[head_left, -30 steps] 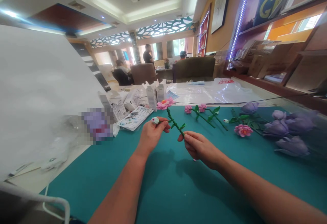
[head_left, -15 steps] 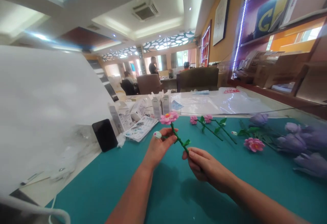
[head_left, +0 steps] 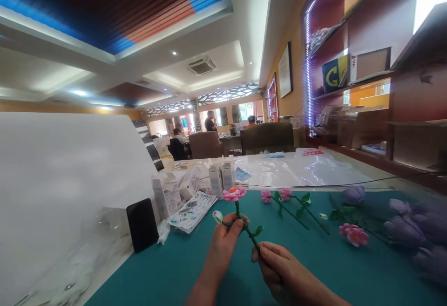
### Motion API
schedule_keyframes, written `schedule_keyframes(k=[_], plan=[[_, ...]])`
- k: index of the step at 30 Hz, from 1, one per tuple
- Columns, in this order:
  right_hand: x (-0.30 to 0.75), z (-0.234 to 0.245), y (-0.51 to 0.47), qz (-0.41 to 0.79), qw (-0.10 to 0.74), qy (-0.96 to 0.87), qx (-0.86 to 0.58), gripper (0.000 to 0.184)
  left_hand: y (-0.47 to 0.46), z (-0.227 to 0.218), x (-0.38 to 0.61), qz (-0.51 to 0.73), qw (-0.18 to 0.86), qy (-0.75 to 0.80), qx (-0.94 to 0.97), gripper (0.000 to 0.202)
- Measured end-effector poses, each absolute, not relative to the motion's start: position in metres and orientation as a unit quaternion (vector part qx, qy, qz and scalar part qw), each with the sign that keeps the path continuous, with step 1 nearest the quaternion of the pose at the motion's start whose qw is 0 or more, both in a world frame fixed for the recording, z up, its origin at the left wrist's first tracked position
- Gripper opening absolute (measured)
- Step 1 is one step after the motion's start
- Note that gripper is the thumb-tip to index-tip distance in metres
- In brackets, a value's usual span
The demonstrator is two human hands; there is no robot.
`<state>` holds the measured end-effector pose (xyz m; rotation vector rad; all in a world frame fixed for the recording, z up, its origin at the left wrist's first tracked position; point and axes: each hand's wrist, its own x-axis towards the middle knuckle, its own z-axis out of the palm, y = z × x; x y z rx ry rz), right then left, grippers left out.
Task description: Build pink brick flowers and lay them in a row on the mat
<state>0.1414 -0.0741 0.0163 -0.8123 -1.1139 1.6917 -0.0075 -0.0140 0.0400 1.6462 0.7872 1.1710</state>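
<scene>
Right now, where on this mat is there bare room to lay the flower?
Bare teal mat: between the black phone and left hand, and between right hand and the loose pink flower. Crowded: boxes and leaflet behind your held flower, purple flowers far right.

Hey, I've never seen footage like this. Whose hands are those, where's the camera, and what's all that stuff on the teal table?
There is no machine here: the picture comes from a camera worn on a person's head, looking forward and down, so the two bare arms entering at the bottom are that person's own. The left hand and the right hand both pinch the green stem of a toy flower with a pink bloom; the left grips higher up, the right at the lower end. On the teal mat lie more pink flowers and purple flowers. To the left are a black phone, small white boxes and a printed sheet.
</scene>
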Motion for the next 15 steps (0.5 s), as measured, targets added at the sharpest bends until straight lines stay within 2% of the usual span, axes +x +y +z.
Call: schedule_keyframes(k=[7,15], plan=[[0.142,0.016,-0.076,0.66,0.455,-0.486,-0.349,0.053,-0.019,0.041,-0.003,0.504,0.487,0.325,0.634,0.035],[0.143,0.012,-0.077,0.689,0.444,-0.462,-0.339,0.048,-0.023,0.039,0.005,0.522,0.489,0.329,0.617,0.028]])
